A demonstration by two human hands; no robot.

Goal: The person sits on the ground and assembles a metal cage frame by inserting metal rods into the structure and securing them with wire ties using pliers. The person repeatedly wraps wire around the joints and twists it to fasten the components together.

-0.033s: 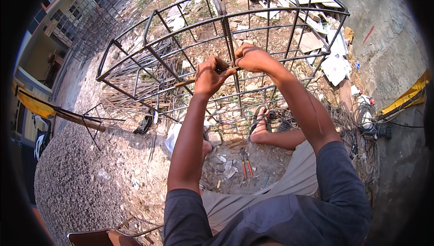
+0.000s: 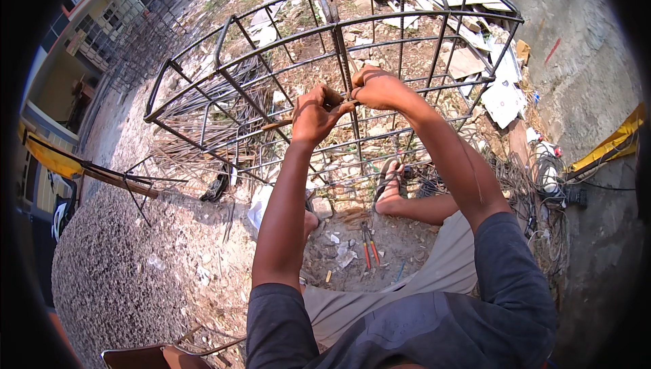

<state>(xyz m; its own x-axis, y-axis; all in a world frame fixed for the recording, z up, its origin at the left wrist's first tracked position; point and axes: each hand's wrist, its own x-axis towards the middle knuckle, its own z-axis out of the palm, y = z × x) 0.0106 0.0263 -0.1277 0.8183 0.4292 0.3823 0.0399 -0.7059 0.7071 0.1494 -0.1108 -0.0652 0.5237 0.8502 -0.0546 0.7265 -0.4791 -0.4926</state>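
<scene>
In front of me stands a rebar cage (image 2: 271, 48) of dark longitudinal bars and bent crosspieces. My left hand (image 2: 314, 113) is closed round a short brown rod (image 2: 274, 126), whose end sticks out on the left. The thumb points right, toward a joint of upright and lengthwise bars. Close by on the right, my right hand (image 2: 380, 88) has its fingers curled in at the same joint. What it grips is hidden behind the knuckles. Pliers with red handles (image 2: 371, 254) lie on the ground between my feet.
Loose rods (image 2: 203, 108) lie in a pile behind the cage. Broken white boards (image 2: 503, 101) lean near the concrete wall (image 2: 586, 50) at right. A gravel heap (image 2: 115, 260) rises at left, below a yellow-wrapped bar (image 2: 51, 155). Tangled cables (image 2: 548, 176) sit at the wall's foot.
</scene>
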